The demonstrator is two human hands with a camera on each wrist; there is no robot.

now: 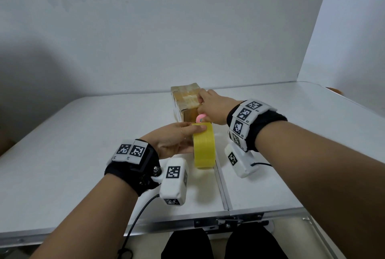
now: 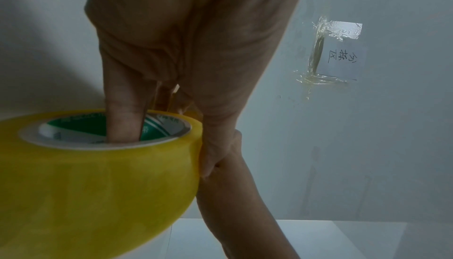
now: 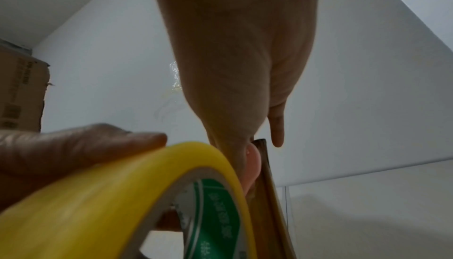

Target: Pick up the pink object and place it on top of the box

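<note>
Inside the tape roll, left-hand fingers; thumb outside.

A white folding table with a metal front edge, split by a seam running front to back down its middle. A small cardboard box wrapped in clear tape sits on it near the far edge, close to the seam.

— The tape roll under the left fingers?
— Glossy yellow plastic film on a paper core printed green.
— And at the right fingertips?
— A brown cardboard box, shiny with tape, on a smooth matt table.
</note>
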